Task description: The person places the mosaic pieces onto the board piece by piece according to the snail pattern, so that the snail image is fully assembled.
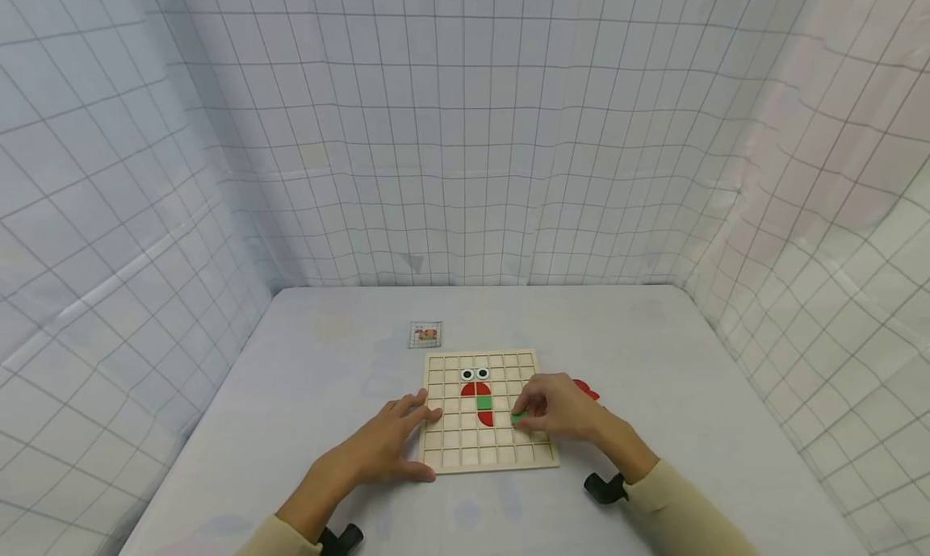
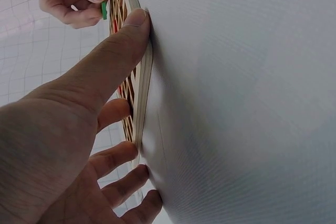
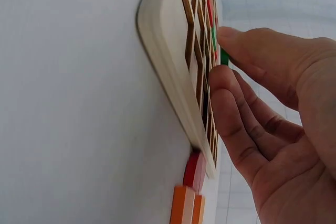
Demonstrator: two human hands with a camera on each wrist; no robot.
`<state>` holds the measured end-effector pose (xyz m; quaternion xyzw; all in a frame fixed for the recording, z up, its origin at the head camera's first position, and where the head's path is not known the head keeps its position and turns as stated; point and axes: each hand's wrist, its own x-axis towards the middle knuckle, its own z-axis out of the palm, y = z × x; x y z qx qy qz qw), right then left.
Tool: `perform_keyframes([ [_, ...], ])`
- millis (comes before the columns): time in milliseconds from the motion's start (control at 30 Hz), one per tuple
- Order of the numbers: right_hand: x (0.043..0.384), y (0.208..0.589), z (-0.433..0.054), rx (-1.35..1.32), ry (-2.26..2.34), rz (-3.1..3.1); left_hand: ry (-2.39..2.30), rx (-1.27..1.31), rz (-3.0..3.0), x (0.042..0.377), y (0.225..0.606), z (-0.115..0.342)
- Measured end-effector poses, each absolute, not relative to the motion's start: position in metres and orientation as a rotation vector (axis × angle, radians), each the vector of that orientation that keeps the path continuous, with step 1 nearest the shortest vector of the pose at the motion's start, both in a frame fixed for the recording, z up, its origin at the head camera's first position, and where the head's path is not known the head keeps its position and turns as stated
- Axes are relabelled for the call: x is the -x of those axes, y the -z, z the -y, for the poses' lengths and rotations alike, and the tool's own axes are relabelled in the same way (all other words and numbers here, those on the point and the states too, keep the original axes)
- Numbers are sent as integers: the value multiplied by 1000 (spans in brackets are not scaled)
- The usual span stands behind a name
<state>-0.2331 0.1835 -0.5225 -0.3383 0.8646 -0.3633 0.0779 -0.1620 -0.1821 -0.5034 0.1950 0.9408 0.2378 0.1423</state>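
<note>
A wooden grid board [image 1: 450,457] lies on the white table in front of me. My left hand [image 1: 385,441] rests at its left side with fingers spread, the thumb at the near left corner. Over the right part of the grid, my right hand [image 1: 565,409] pinches a small green piece [image 3: 224,57] between thumb and fingertips, partly hidden by them. On the board sit two eye tiles [image 1: 475,374], two red curved pieces [image 1: 475,389] side by side below them, a green square [image 1: 483,403], and another red curved piece [image 1: 485,419] under that square.
A small picture card [image 1: 425,335] lies beyond the board's far left corner. Right of the board are loose red pieces [image 1: 585,389], partly behind my right hand; the right wrist view also shows orange pieces [image 3: 181,205] there. Gridded white curtains [image 1: 465,177] enclose the table's back and sides.
</note>
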Motion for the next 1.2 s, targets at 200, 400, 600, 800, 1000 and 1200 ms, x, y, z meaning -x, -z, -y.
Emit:
perform_keyframes([
  [200, 231, 523, -171, 1008, 1019, -2586, -703, -578, -2712, 162, 502, 182],
  [400, 229, 521, -166, 1063, 950, -2620, -729, -603, -2699, 161, 502, 182],
  [600, 229, 521, -161, 1135, 939, -2639, -724, -605, -2707, 159, 502, 182],
  [800, 227, 519, -157, 1051, 949, -2649, -723, -613, -2718, 160, 503, 183],
  [1000, 225, 520, -154, 1001, 983, -2665, -724, -617, -2708, 161, 504, 182],
  [1200, 225, 520, -150, 937, 987, -2675, -719, -604, -2711, 162, 507, 184],
])
